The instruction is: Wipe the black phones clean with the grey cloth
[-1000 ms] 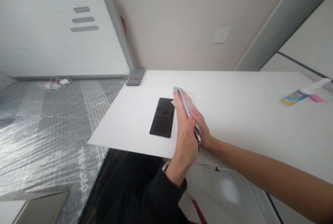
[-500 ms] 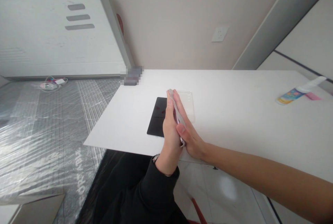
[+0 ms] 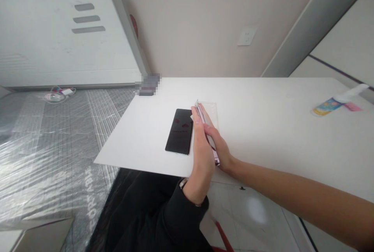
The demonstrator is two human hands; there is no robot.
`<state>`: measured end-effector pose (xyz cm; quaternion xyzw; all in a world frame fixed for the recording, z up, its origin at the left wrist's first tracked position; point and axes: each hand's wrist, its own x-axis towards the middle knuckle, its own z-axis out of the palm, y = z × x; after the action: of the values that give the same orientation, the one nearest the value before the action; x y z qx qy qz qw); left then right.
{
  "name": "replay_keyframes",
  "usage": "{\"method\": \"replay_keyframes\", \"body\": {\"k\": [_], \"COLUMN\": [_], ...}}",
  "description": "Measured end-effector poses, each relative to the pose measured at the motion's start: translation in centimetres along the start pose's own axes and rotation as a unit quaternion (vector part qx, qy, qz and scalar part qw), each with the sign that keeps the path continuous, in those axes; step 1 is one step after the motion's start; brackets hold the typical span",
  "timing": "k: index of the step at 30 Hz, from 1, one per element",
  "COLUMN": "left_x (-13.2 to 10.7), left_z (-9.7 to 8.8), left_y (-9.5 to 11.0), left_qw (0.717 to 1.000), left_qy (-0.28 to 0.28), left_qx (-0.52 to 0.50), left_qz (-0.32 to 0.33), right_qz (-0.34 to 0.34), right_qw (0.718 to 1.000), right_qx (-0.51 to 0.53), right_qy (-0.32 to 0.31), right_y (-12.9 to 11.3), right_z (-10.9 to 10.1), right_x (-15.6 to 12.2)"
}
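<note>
A slim phone with a pinkish edge (image 3: 216,159) stands on its side between my two hands above the table. My right hand (image 3: 219,144) grips it from the right, thumb over the near edge. Stretched flat along its left face, the fingers of my left hand (image 3: 203,148) press against it without curling round. A small white corner (image 3: 192,117) of something thin pokes out past the left fingers; the rest is hidden. To the left lies a second phone (image 3: 179,132), dark screen up. Partly behind my right hand is a clear phone case (image 3: 215,113).
A white table (image 3: 263,127) lies under my hands. A bottle with a colourful label (image 3: 327,107) and a pink item (image 3: 353,106) are at the right. A blurred dark object (image 3: 149,84) sits at the far left corner. Plastic-covered bedding (image 3: 58,158) is at left.
Both hands have shifted slightly right with the phone, uncovering more of the dark phone on the table. The left palm has slid down along the held phone, and the white corner now shows.
</note>
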<state>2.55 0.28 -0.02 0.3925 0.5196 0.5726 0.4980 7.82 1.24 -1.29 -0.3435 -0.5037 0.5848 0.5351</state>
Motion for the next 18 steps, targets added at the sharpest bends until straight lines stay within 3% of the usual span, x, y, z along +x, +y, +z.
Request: {"method": "replay_keyframes", "body": {"k": [7, 10, 18], "left_x": [1.3, 1.4, 1.4], "left_z": [-0.5, -0.6, -0.6], "left_y": [2.2, 2.2, 0.8], "left_qw": [0.993, 0.993, 0.998], "left_qy": [0.033, 0.039, -0.064], "left_qx": [-0.099, -0.105, 0.019], "left_qz": [-0.052, -0.047, -0.006], "right_qz": [-0.064, -0.072, -0.063], "right_qw": [0.99, 0.983, 0.988], "right_qx": [-0.101, -0.141, -0.137], "right_qy": [-0.075, -0.09, -0.03], "right_y": [-1.1, -1.1, -0.6], "right_z": [0.2, 0.0, -0.2], "right_x": [-0.9, -0.8, 0.1]}}
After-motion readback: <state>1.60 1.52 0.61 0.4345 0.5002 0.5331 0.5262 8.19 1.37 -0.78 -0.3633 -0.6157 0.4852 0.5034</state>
